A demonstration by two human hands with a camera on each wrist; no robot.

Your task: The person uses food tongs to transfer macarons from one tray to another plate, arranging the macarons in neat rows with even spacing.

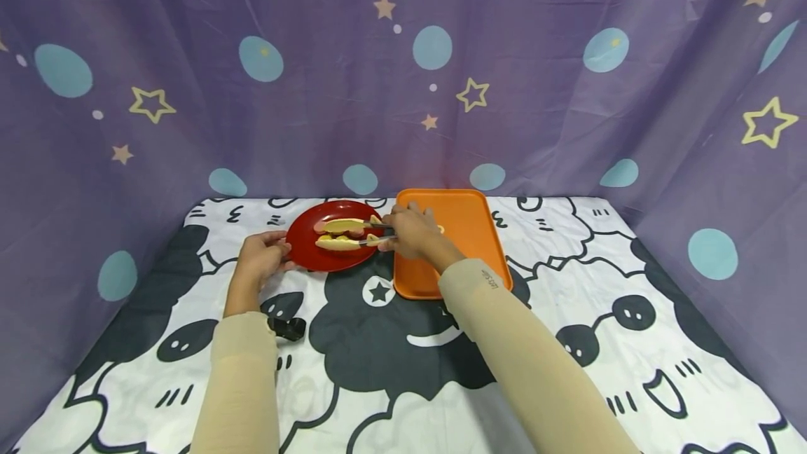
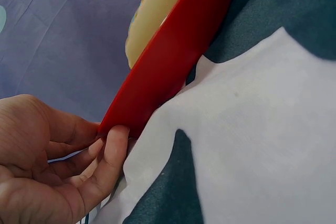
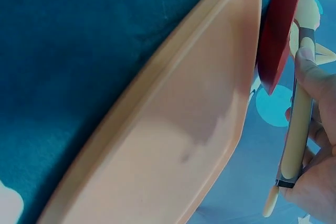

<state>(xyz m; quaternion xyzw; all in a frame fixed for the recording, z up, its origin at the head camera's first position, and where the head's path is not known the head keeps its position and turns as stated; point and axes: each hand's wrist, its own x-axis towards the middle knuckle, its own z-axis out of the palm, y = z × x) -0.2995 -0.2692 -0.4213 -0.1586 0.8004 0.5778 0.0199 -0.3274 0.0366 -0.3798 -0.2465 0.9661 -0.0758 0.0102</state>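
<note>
A red plate (image 1: 305, 247) lies on the patterned cloth, left of the orange tray. At its left rim my left hand (image 1: 261, 258) pinches the edge, with the thumb and fingers on either side, as the left wrist view shows. My right hand (image 1: 412, 231) grips a pair of tongs (image 3: 296, 129) with cream inlays and metal edges. Their long cream heads (image 1: 343, 225) reach over the plate, on either side of a pink piece of food with a yellow squiggle (image 1: 339, 237), perhaps a hot dog. Whether the food is lifted off the plate, I cannot tell.
The orange tray (image 1: 466, 212) stands right of the plate, beneath my right hand and forearm. A small black object (image 1: 290, 328) is by my left wrist. Black-and-white cartoon cloth (image 1: 630, 265) covers the table. A purple curtain (image 1: 353, 104) hangs behind and at both sides.
</note>
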